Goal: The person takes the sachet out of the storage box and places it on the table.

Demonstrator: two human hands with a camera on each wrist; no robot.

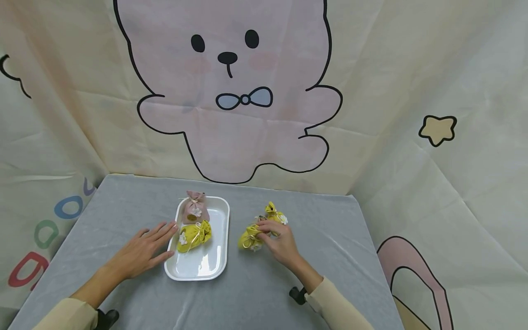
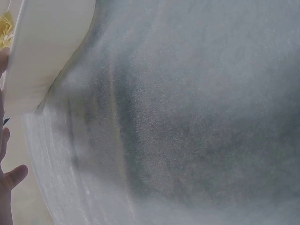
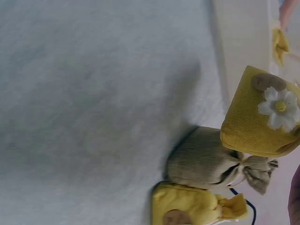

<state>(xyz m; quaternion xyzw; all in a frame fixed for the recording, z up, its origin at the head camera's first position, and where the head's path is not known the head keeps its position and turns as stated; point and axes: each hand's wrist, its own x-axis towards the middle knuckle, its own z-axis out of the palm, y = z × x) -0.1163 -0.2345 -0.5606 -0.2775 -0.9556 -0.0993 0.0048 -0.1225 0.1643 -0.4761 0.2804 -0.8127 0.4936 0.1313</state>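
My right hand (image 1: pixel 280 243) pinches a yellow drawstring pouch (image 1: pixel 249 239) with a white flower on it. The right wrist view shows this pouch (image 3: pixel 262 112) close up, overlapping a grey-brown pouch (image 3: pixel 199 159) on the cloth. Beside that one lies another yellow pouch (image 3: pixel 185 201), also visible past my fingers in the head view (image 1: pixel 272 211). My left hand (image 1: pixel 144 252) rests with spread fingers at the left rim of a white tray (image 1: pixel 218 250). Inside the tray are a pink pouch (image 1: pixel 194 206) at the far end and a yellow pouch (image 1: pixel 195 236) nearer me.
A grey cloth (image 1: pixel 330 256) covers the table. Behind it hangs a fabric backdrop (image 1: pixel 247 142) with a printed bear, and printed fabric walls (image 1: pixel 453 183) stand on both sides. The tray's outer side (image 2: pixel 51 51) fills the left wrist view's upper left.
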